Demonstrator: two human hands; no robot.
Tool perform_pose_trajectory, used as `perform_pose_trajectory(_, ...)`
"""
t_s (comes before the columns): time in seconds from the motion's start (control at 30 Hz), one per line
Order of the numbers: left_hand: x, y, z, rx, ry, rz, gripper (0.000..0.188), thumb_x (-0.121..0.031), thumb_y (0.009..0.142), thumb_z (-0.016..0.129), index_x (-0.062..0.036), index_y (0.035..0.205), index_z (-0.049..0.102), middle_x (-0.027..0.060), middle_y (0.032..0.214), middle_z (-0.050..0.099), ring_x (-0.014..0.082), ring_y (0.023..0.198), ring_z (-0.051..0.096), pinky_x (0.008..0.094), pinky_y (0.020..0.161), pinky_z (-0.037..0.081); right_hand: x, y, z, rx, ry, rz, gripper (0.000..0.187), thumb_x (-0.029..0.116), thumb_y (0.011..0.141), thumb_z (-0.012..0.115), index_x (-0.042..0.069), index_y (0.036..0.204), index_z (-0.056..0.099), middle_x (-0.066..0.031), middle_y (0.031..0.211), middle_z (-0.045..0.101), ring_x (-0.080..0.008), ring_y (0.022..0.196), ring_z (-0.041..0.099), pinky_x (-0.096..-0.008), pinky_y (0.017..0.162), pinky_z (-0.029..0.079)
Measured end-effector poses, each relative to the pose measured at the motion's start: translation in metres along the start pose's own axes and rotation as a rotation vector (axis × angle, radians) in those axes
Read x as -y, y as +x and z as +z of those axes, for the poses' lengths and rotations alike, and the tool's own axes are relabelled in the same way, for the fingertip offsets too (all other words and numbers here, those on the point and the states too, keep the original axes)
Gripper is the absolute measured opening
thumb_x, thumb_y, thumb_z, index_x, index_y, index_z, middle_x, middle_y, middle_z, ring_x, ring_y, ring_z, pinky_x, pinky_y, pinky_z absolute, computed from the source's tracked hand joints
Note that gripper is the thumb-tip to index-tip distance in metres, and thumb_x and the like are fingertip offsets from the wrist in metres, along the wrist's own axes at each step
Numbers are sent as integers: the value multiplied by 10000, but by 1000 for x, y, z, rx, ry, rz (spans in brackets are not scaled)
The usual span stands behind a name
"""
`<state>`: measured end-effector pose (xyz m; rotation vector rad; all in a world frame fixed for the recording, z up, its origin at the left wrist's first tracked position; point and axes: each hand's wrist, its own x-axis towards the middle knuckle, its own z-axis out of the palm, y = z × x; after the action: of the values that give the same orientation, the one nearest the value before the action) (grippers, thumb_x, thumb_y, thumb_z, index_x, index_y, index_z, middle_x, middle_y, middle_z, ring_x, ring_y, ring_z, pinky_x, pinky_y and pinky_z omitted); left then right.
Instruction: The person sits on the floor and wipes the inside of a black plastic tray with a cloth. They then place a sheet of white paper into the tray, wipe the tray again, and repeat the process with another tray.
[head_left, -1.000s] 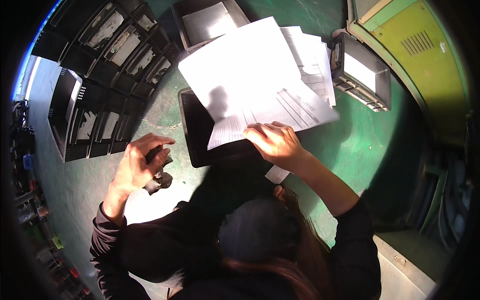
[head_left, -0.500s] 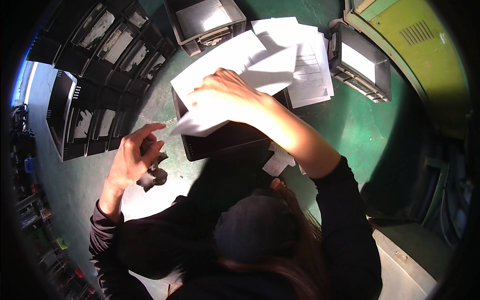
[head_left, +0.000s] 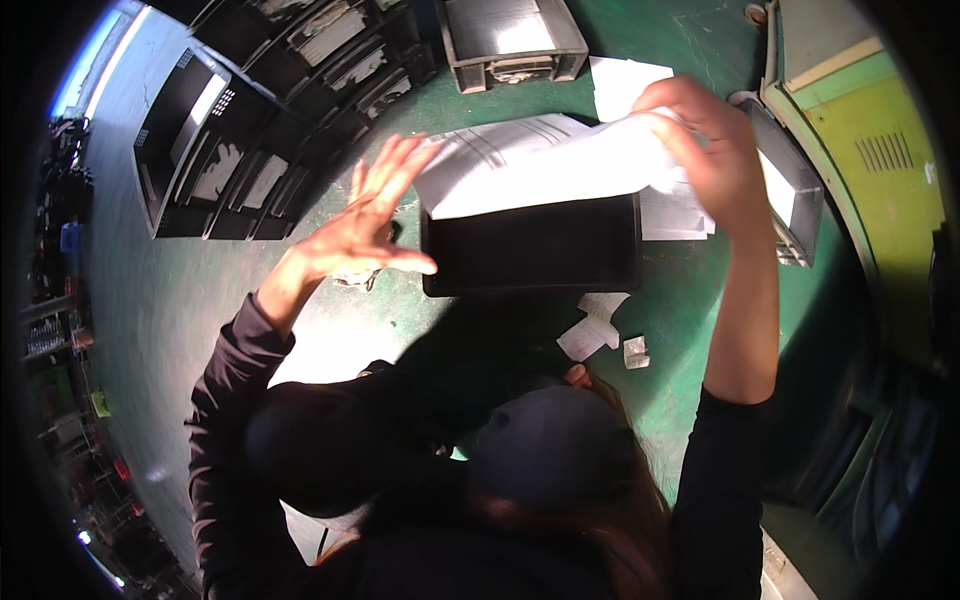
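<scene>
My right hand (head_left: pixel 705 150) pinches the right end of a white paper sheet (head_left: pixel 560 175), which hangs curved above a black plastic crate (head_left: pixel 530 255). More of the paper (head_left: pixel 490 142), with printed lines, shows behind its upper edge; I cannot tell whether this is the same sheet. Just off the paper's left edge, my left hand (head_left: pixel 370 220) is open, fingers spread and thumb stretched toward the crate. A small dark and pale object (head_left: pixel 355 278) lies on the floor, mostly hidden under that hand.
More papers (head_left: pixel 675 215) lie right of the crate. Paper scraps (head_left: pixel 590 335) are on the green floor (head_left: pixel 690 300) nearby. A grey crate (head_left: pixel 520 45) stands behind, another (head_left: pixel 795 190) at the right. Stacked black bins (head_left: pixel 215 170) rise at the left, a yellow-green cabinet (head_left: pixel 890 140) far right.
My right hand has swung right with the paper, baring the crate's inside. My left hand has spread its fingers and come closer to the crate. The whole view has shifted.
</scene>
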<state>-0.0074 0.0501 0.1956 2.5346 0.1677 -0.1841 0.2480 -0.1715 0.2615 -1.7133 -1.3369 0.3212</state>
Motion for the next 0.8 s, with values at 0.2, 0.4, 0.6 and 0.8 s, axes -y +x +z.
perform_pose_trajectory(0.2, -50, 55, -62, -181, -295, 128, 235, -172, 866, 560, -7, 1028, 601, 121, 870, 660, 156, 844, 637, 284, 725, 492, 18, 24, -46, -471, -739, -268, 382, 84, 773, 631, 46, 1128, 498, -86, 911, 622, -240, 755, 610, -315, 801, 443)
perform_pose_trajectory(0.4, -98, 77, -114, -147, -74, 381, 249, -224, 846, 600, -2, 958, 612, 99, 833, 648, 152, 792, 620, 296, 715, 475, 91, 56, -6, 139, -691, -424, 374, 161, 685, 685, 104, 1038, 575, -65, 1033, 597, -278, 1111, 472, -479, 1053, 204)
perform_pose_trajectory(0.6, -117, 78, -135, -203, -41, 285, 239, -241, 807, 653, -17, 888, 637, 59, 690, 611, 106, 646, 561, 271, 625, 451, 88, 68, -31, 163, -652, -282, 196, 203, 737, 653, 36, 798, 572, -81, 723, 571, -254, 707, 534, -366, 834, 388)
perform_pose_trajectory(0.8, -129, 82, -138, -237, 65, 271, 267, -282, 758, 697, -31, 841, 662, 55, 632, 598, 109, 586, 535, 270, 590, 446, 94, 78, -33, 337, -481, -204, 206, 195, 774, 596, 1, 713, 566, -128, 573, 488, -248, 526, 440, -340, 526, 356)
